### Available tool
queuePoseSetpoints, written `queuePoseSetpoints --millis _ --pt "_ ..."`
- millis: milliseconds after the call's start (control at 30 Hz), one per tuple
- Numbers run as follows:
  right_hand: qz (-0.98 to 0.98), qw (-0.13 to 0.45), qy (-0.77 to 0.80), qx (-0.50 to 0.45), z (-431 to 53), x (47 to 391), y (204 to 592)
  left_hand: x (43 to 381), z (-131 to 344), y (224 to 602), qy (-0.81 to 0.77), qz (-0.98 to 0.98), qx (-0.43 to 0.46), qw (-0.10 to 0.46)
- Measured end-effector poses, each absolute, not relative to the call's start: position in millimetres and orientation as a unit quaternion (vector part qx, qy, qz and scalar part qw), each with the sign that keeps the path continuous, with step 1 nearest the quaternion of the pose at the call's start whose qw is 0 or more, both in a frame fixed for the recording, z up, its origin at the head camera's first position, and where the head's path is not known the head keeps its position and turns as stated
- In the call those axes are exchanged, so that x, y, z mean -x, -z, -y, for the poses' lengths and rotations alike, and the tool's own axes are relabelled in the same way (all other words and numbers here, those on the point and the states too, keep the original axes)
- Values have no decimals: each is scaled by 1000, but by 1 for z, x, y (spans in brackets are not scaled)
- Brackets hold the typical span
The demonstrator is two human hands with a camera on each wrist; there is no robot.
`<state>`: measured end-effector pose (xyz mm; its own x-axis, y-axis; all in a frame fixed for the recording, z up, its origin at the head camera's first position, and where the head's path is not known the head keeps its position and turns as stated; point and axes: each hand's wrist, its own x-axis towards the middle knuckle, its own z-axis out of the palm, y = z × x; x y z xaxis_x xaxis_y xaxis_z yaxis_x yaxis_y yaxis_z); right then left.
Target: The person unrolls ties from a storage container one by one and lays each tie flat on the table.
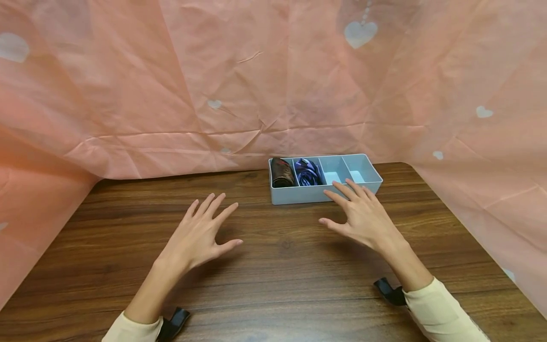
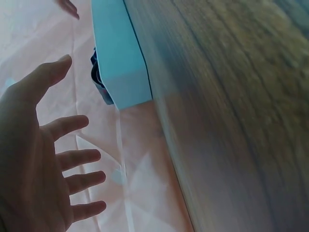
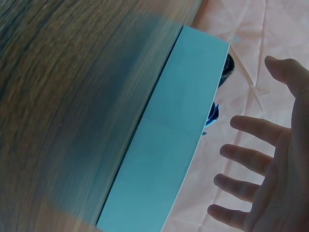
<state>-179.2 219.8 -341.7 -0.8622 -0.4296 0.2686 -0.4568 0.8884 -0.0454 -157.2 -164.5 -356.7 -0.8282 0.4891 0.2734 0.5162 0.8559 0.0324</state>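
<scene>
A pale blue divided organizer box (image 1: 299,195) stands at the back of the table. Its leftmost compartment holds a rolled dark brown necktie (image 1: 282,173); beside it sits a rolled blue-purple necktie (image 1: 308,173). The two compartments on the right hold nothing. My right hand (image 1: 363,216) hovers before the box's right half, fingers spread, fingertips overlapping its front wall in the head view. Left of the box, my left hand (image 1: 198,235) is held over the table with fingers spread and nothing in it. In the right wrist view, both rolls peek above the box wall (image 3: 164,130).
The brown wood-grain table (image 1: 273,266) reaches back to a peach cloth (image 1: 239,85) with white hearts, which hangs behind it and along both sides. A black strap (image 1: 174,323) is at the left wrist, another black strap (image 1: 390,291) at the right.
</scene>
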Motion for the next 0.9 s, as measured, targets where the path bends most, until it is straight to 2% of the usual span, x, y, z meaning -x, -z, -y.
queuePoseSetpoints --millis 900 --pt "959 136 -55 -240 -213 183 344 177 140 353 63 951 271 134"
